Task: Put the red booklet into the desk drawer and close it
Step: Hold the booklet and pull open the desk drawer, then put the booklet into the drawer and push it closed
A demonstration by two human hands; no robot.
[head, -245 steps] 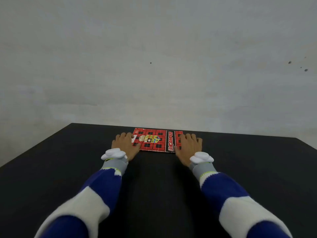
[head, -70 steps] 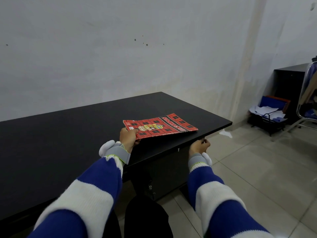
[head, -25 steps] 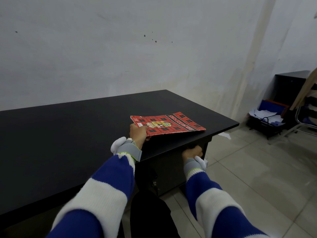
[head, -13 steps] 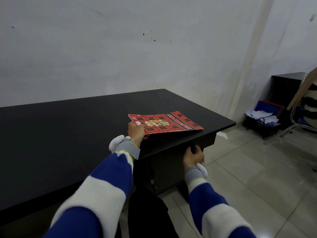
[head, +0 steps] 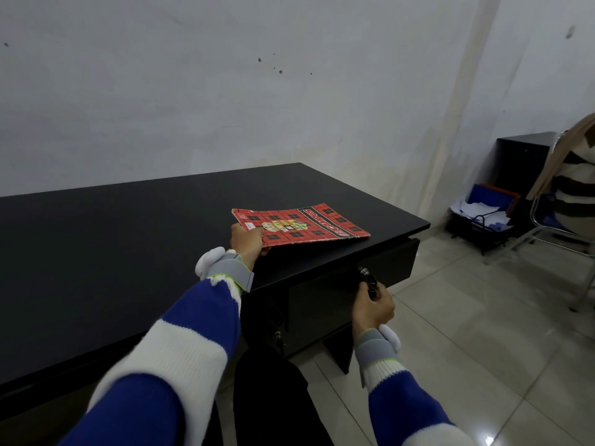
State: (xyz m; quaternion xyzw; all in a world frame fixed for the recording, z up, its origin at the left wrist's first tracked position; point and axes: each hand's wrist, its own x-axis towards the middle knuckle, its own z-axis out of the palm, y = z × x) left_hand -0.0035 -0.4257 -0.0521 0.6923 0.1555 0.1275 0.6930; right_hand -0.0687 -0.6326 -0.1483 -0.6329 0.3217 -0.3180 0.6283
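Red booklet (head: 299, 227) pinched in my left hand (head: 246, 242); right hand (head: 373, 306) grips the drawer (head: 386, 265) handle (head: 367, 281), pull needed next.

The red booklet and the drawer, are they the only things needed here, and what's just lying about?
Needed:
thin red checked paper booklet
black wooden desk drawer
left hand
right hand

Lying about:
black wire paper tray
metal-framed chair
small black cabinet

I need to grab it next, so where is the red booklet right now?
In the head view the booklet is held in the left hand over the desk's near right corner, above the drawer that the right hand grasps.
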